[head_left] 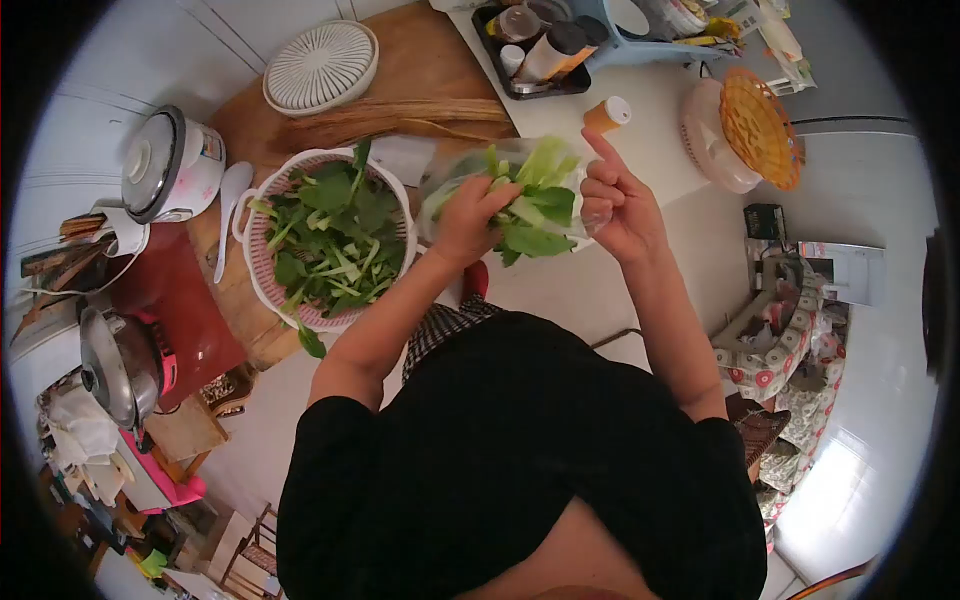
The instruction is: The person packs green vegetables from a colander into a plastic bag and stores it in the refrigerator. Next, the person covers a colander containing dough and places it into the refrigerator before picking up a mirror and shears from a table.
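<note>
left hand (470, 218): clutching leafy greens (538, 212) at clear bag (438, 186), snug by basket (409, 212) rim | right hand (624, 205): index out, rest curled, grip? can't tell | wide white tabletop (685, 235) beyond

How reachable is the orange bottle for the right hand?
Likely yes: the orange bottle stands near the right hand, just past its index finger, nothing between, though other fingers seem to touch the bag.
</note>
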A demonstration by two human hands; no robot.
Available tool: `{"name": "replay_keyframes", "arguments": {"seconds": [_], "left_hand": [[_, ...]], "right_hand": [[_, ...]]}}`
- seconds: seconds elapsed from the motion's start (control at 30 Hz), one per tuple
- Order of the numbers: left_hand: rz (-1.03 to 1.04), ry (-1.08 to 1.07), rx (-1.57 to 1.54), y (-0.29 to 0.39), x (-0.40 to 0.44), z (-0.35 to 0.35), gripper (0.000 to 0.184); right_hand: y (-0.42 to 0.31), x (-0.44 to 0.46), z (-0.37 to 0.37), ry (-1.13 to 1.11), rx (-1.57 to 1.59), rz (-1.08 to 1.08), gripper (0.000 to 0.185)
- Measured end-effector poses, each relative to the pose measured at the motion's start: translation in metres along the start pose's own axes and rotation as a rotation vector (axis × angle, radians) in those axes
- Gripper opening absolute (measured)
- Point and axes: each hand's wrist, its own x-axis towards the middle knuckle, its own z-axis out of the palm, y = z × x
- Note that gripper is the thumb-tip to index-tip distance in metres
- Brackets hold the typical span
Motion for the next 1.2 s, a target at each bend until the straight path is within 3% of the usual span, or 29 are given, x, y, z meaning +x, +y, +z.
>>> {"name": "replay_keyframes", "arguments": {"seconds": [0.17,0.47,0.6,0.7,0.77,0.83,0.9,0.93,1.1,1.17,1.2], "left_hand": [[0.102,-0.184,0.172,-0.011,-0.003,-0.006,0.051],[0.246,-0.222,0.283,-0.02,0.002,-0.01,0.039],[-0.188,-0.595,0.39,-0.022,0.016,-0.014,0.039],[-0.45,-0.734,0.5,-0.044,0.034,-0.017,0.027],[-0.7,-0.764,0.573,-0.042,0.048,-0.015,0.025],[-0.799,-0.571,0.55,-0.047,0.041,0.011,0.025],[-0.647,-0.569,0.64,-0.041,0.039,0.02,0.024],[-0.587,-0.619,0.686,-0.035,0.037,0.012,0.025],[-0.28,-0.308,0.439,0.008,0.008,-0.047,0.027],[-0.343,-0.197,0.175,0.027,-0.001,-0.09,0.03],[-0.394,-0.145,0.313,0.017,-0.012,-0.111,0.046]], "right_hand": [[-0.003,-0.001,-0.011,0.029,-0.084,-0.03,0.036],[-0.023,-0.001,-0.018,0.015,-0.219,-0.266,0.037],[-0.004,-0.014,-0.009,-0.097,-0.416,-0.085,0.034],[0.009,-0.025,-0.004,-0.292,-0.472,0.147,0.032],[0.011,-0.031,0.003,-0.229,-0.552,0.253,0.031],[0.019,-0.03,0.008,-0.199,-0.609,0.316,0.031],[0.021,-0.02,0.001,-0.298,-0.52,0.219,0.031],[0.017,-0.014,0.002,-0.272,-0.42,0.155,0.03],[-0.006,0.01,0.019,-0.145,-0.326,-0.043,0.027],[-0.009,0.01,0.024,-0.143,-0.42,-0.018,0.026],[-0.01,0.009,0.027,-0.154,-0.481,0.01,0.025]]}}
